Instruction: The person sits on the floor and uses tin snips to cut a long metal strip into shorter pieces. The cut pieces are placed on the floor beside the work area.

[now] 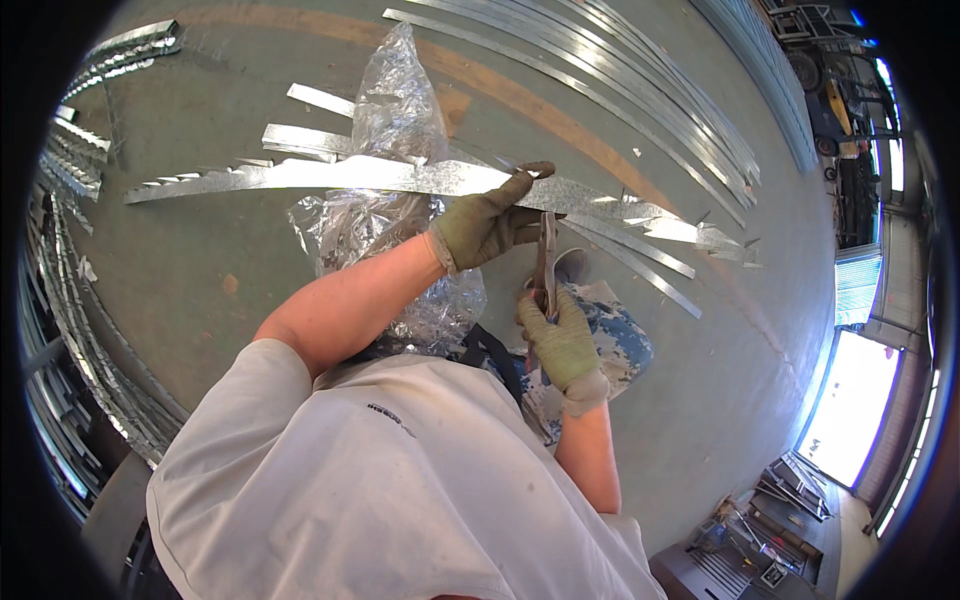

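Note:
A long galvanized sheet-metal strip [350,175] with jagged, notched ends lies crosswise in front of me. My left hand [478,226], in an olive work glove, grips its near edge right of the middle, with the thumb side over the metal. My right hand [562,342], gloved alike, is closed around the handles of metal snips [546,262]. The snips point away from me, their jaws at the strip's near edge beside my left fingertips. Whether the blades are on the metal I cannot tell. Clear crinkled plastic film [400,110] lies under the strip and over my leg.
Other narrow strips [640,255] lie beneath the held one. Long metal strips [600,75] are spread on the floor beyond. Notched profiles [75,300] are piled at the left. A forklift [835,105], an open doorway [850,405] and a metal rack [795,485] stand at the right.

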The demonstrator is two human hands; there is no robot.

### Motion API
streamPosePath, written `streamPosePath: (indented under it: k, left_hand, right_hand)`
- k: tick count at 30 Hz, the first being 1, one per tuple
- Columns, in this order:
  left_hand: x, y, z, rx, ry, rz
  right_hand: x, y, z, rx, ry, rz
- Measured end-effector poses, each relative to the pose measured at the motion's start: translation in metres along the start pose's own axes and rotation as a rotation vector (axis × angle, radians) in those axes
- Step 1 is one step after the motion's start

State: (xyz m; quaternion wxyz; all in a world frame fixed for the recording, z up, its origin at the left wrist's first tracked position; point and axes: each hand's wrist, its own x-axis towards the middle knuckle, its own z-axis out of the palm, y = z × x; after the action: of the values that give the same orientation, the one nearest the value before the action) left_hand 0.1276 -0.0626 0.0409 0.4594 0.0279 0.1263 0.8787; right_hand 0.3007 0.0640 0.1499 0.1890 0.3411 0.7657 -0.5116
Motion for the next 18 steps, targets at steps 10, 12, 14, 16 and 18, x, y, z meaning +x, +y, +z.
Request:
streamPosePath:
  k: [10,12,14,16,18]
  left_hand:
    - [0.001,0.001,-0.001,-0.044,-0.013,-0.009]
    - [0.001,0.001,0.001,-0.053,-0.013,-0.001]
    - [0.001,0.001,0.001,-0.048,-0.016,0.008]
    - [0.001,-0.001,-0.004,-0.03,-0.019,0.011]
    - [0.002,-0.001,-0.009,-0.006,-0.032,0.013]
  right_hand:
    - [0.009,-0.004,0.007,-0.062,0.053,-0.048]
    - [0.011,-0.001,0.009,-0.045,0.068,-0.05]
    - [0.014,0.004,0.012,-0.026,0.097,-0.074]
    - [0.02,0.012,0.013,0.052,0.07,-0.037]
    - [0.021,0.012,0.013,0.102,0.041,0.014]
